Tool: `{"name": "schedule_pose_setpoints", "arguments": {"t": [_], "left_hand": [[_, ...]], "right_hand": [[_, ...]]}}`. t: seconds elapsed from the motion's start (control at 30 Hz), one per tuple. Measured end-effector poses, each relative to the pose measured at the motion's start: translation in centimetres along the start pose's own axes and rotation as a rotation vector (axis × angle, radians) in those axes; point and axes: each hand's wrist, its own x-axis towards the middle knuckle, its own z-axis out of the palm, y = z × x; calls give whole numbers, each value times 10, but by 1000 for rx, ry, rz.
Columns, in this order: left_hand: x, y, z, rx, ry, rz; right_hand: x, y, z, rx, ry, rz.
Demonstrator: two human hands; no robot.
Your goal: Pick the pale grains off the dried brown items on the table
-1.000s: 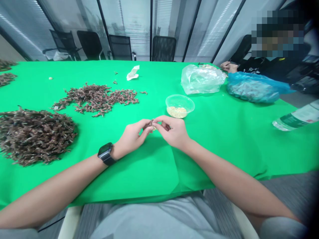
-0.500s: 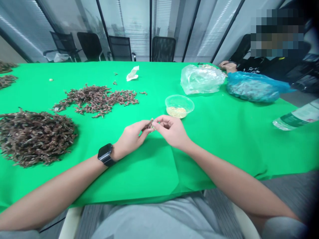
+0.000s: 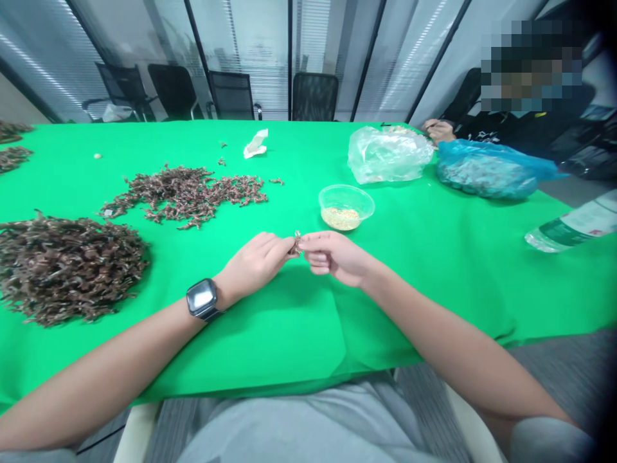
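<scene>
My left hand (image 3: 255,262), with a black watch on the wrist, is closed and pinches a small brown, twisted, dried-looking piece (image 3: 297,244). Opposite it, my right hand (image 3: 340,258) is closed too, thumb and forefinger pressed together at the right side of the same piece. The fingers cover much of the piece, so its exact kind does not show. Just beyond my right hand stands a clear plastic bowl (image 3: 347,193) with pale yellow bits (image 3: 340,217) in its bottom.
To the left lie a large heap (image 3: 72,267) and a looser pile (image 3: 180,193) of similar brown pieces. Farther back are crumpled white paper (image 3: 256,143), a clear bag (image 3: 385,154) and a blue bag (image 3: 489,170). A bottle (image 3: 571,222) lies right; another person's hands (image 3: 438,130) rest behind the bags.
My right hand has turned and straightened its fingers slightly, moving a little toward me. My left fingers have closed more over the brown piece. The bowl and piles stay put.
</scene>
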Motion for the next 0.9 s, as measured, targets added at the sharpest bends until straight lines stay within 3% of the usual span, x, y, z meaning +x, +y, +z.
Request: {"name": "schedule_pose_setpoints", "arguments": {"t": [0.07, 0.13, 0.37, 0.6, 0.73, 0.9], "left_hand": [[1, 0, -1, -6, -21, 17], [0, 0, 1, -54, -12, -45], [-4, 2, 13, -205, 28, -381], [-4, 5, 12, -199, 25, -360], [-5, 4, 12, -116, 47, -271], [0, -3, 2, 48, 9, -12]], "right_hand": [[-1, -2, -1, 83, -79, 107], [-1, -2, -1, 70, -77, 94], [1, 8, 5, -632, 348, -511], [4, 17, 1, -822, 358, -648], [3, 16, 6, -683, 330, -559], [0, 4, 6, -192, 116, -170]]}}
